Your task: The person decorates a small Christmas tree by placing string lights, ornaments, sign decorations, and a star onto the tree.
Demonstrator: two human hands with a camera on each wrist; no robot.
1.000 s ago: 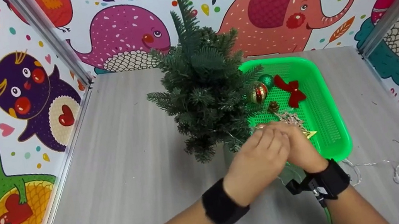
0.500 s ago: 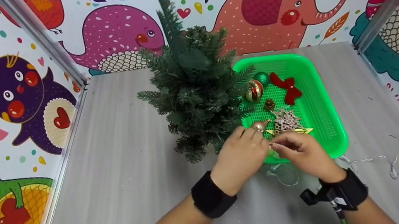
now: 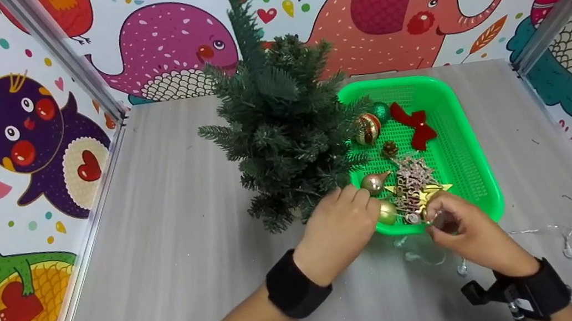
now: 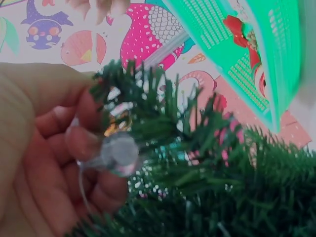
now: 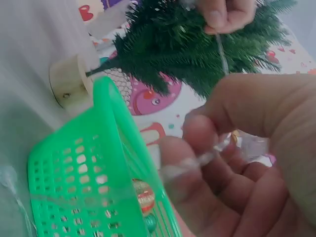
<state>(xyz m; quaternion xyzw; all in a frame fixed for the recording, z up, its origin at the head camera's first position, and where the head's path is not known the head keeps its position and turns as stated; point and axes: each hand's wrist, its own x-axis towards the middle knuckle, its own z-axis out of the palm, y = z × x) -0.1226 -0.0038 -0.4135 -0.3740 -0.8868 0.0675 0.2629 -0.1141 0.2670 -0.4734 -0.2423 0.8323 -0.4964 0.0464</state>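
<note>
Now my right hand [image 3: 467, 233] draws away from my left hand [image 3: 338, 231], both pinching the light string [image 4: 121, 154], likely freeing slack for the tree [image 3: 282, 133].

A pale grey work surface [image 3: 168, 199] is marked by faint streaks of grain. Near its middle, an artificial tree [image 3: 282, 133] is held upright by a round wooden base [image 5: 71, 84], which is set directly on the surface. Just to the right, a green plastic basket [image 3: 460, 108] is placed, its left rim partly overlapped by branches. Parts of a string of clear lights [image 3: 539, 229] are laid in front of the basket and looped farther right. Small dark specks [image 3: 566, 197] are scattered there too.
</note>
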